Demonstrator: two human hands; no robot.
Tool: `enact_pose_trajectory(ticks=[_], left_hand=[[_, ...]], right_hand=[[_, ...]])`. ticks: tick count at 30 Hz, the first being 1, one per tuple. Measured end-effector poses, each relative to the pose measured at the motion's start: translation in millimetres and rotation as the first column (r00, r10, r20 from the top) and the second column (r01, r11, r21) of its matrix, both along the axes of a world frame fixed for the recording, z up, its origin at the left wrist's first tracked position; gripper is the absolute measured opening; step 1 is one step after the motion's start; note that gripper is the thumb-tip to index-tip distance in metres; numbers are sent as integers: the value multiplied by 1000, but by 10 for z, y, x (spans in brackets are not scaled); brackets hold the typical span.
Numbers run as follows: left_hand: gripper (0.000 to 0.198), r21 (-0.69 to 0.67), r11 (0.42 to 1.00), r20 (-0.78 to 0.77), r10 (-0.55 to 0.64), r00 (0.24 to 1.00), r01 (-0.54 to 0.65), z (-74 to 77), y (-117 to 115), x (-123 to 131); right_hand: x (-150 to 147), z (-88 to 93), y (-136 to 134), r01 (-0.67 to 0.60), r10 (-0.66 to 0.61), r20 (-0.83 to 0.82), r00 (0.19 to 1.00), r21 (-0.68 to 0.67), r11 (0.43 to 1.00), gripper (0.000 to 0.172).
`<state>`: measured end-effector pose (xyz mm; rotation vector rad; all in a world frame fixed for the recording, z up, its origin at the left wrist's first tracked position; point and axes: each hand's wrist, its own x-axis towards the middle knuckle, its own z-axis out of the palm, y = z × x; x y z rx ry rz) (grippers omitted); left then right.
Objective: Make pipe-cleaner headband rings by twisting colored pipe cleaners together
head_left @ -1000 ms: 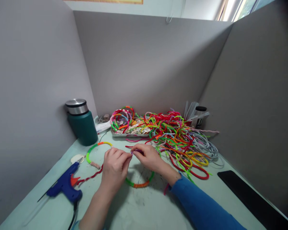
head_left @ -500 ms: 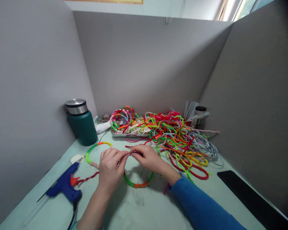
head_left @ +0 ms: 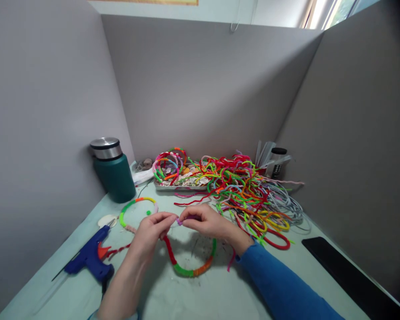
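Note:
A ring wrapped in red, green and orange pipe cleaner (head_left: 184, 270) hangs in a loop below my two hands. Its upper part is hidden behind my fingers. At the top a purple pipe cleaner (head_left: 179, 221) shows between my fingertips. My left hand (head_left: 150, 232) is closed, thumb and forefinger pinching at the purple piece's left end, close to the ring's red section. Closed from the other side, my right hand (head_left: 208, 222) pinches the purple pipe cleaner, part of which shows under its curled fingers. Beyond my left hand a second wrapped ring (head_left: 129, 205) lies on the table.
A blue glue gun (head_left: 90, 258) lies at left, its nozzle by a pale disc (head_left: 106, 220), with a green bottle (head_left: 112, 173) behind. A metal tray (head_left: 182, 188) holds more rings. Tangled pipe cleaners (head_left: 240, 178) spread at back right; a black slab (head_left: 336, 266) lies far right.
The held ring has dropped slightly and shows more of its red section. My left hand has shifted down a little, revealing a small green piece on the table. More purple shows between my fingertips.

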<state>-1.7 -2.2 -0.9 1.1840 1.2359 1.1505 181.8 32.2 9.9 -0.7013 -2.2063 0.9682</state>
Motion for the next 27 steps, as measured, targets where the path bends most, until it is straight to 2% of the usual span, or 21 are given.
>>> enact_pose_trajectory(ticks=[3, 7, 14, 20, 27], left_hand=[[31, -79, 996, 66, -33, 997, 38, -6, -1, 2], [32, -153, 988, 67, -7, 998, 17, -22, 10, 7], [37, -193, 981, 41, -24, 999, 32, -16, -10, 24], [40, -170, 985, -72, -24, 997, 12, -40, 8, 54], [28, -16, 1000, -253, -16, 967, 13, -2, -18, 108]], right_hand=[[2, 8, -10, -5, 5, -8, 1000, -33, 999, 15], [-1, 13, -8, 15, -17, -23, 1000, -74, 997, 15], [-3, -19, 39, 45, -53, -76, 996, -107, 993, 15], [-24, -44, 55, 122, -129, -93, 987, -70, 990, 18], [-47, -34, 19, 188, -186, -65, 980, 34, 982, 18]])
